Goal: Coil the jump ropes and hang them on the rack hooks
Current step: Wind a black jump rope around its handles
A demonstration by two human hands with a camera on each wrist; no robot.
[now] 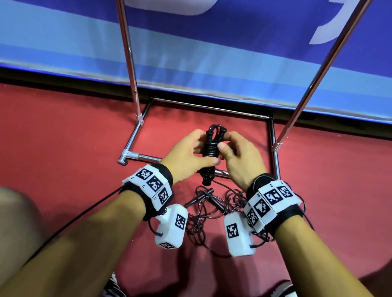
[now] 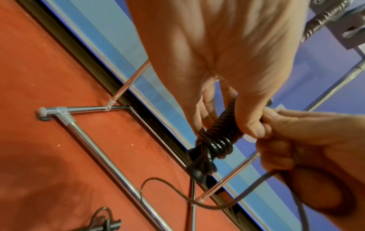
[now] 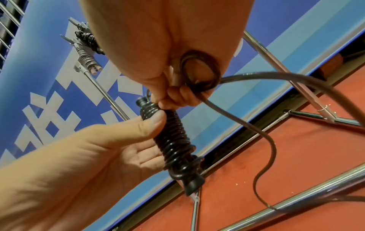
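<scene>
From the head view, the left hand [image 1: 186,152] and the right hand [image 1: 237,159] meet in front of the chrome rack [image 1: 127,31], holding a black jump rope bundle [image 1: 212,148] upright between them above the rack's base frame. The left thumb and fingers curl round the middle of the bundle; the right fingers curl in at its upper part. On the red floor [image 1: 48,135] below the wrists lies a loose jump rope [image 1: 207,210] in a tangle, its 2 handles crossed. A blue banner [image 1: 205,58] stands behind the rack.

In the left wrist view, the left hand [image 2: 221,65] grips the jump rope bundle [image 2: 217,137] with the thumb pressed on the wound turns and the fingers wrapped behind. The right hand [image 2: 308,140] pinches at the bundle's upper end — a thin cord [image 2: 233,204] loops away beneath it. The loose jump rope [image 2: 106,223] shows at the bottom edge.

In the right wrist view, the right hand [image 3: 164,51] has its fingertips closed on the top of the jump rope bundle [image 3: 173,140], with a small loop of cord [image 3: 201,73] against the palm. The left hand [image 3: 94,156] holds the bundle with the thumb across its upper turns — the fingers half curled behind it. Up on the rack [image 3: 110,96], hung coiled ropes [image 3: 87,46] sit side by side.
</scene>
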